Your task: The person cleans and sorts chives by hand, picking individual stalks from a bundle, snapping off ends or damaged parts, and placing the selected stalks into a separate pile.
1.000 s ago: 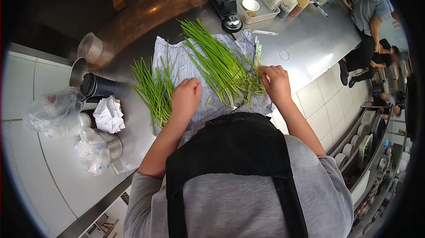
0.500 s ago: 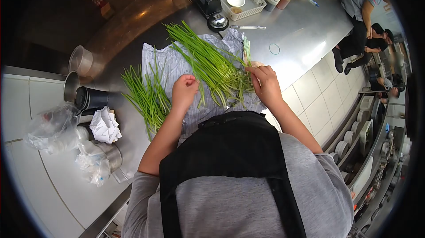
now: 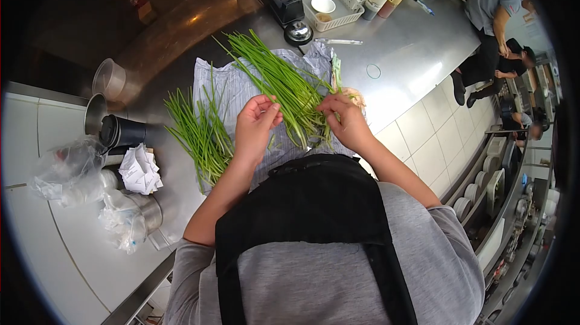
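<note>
A large bundle of thin green onions [image 3: 266, 62] lies on a crumpled grey striped cloth [image 3: 211, 74], its pale ends toward me. My left hand [image 3: 257, 125] is at the bundle's left edge, thumb and index finger pinched on a stalk that runs up and left. At the pale ends on the right, my right hand [image 3: 347, 120] has its fingertips closed among the stalks and thin peelings; what they grip is hidden. Left of my left forearm, a smaller pile of green onions [image 3: 202, 140] rests partly on the cloth and partly on the steel counter [image 3: 417, 47].
Behind the bundle stand a tape dispenser [image 3: 278, 1], a call bell [image 3: 298, 33] and a white basket [image 3: 338, 19] with dishes. A pen [image 3: 338, 41] and a rubber band [image 3: 373, 71] lie nearby. Cups, crumpled paper [image 3: 141, 171] and plastic bags [image 3: 66, 174] are at left. Other people [image 3: 492, 7] are at right.
My left hand has moved up and right to the bundle's edge, and its fingers pinch a stalk. My right hand has shifted left and slightly down, over the pale ends.
</note>
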### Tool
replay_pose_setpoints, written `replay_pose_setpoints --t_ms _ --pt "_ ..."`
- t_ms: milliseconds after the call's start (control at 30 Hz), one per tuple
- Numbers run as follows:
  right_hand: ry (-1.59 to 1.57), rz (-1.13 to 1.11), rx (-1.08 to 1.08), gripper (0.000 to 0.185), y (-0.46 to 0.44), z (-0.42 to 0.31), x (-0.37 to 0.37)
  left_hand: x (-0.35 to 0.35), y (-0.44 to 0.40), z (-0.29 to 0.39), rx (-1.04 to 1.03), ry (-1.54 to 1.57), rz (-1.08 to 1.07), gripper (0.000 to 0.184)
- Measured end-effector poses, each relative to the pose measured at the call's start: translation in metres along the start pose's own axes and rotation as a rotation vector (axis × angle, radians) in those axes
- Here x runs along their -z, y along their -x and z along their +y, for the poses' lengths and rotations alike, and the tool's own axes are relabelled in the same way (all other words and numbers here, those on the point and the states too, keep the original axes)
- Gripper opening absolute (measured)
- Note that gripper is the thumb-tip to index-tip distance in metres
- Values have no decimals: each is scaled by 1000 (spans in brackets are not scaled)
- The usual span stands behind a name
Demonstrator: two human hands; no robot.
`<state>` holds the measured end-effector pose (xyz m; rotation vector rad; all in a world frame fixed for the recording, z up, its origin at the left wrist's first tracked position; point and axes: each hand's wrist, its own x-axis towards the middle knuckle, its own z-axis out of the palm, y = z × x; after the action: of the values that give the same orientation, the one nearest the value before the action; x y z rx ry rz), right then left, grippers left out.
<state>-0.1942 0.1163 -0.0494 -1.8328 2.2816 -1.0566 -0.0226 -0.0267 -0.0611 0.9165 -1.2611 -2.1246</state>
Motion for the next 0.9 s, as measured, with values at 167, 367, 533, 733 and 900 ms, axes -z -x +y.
replay_pose_setpoints --t_ms 167,367,533,733,900 --pt "-772 -294 -607 17 -3 -22 -3 -20 2 1 -33 42 -61 10" --pt "-1112 -101 -778 12 2 -9 -11 -20 6 3 -12 158 -128 11" --pt "-1378 79 -897 8 -4 -8 -6 -19 5 6 -39 239 -129 9" --pt "-1391 -6 -820 10 -3 1 4 -20 6 12 -41 248 -125 9" --pt "-1192 -119 -639 15 -1 -10 2 -23 6 8 -41 246 -156 10"
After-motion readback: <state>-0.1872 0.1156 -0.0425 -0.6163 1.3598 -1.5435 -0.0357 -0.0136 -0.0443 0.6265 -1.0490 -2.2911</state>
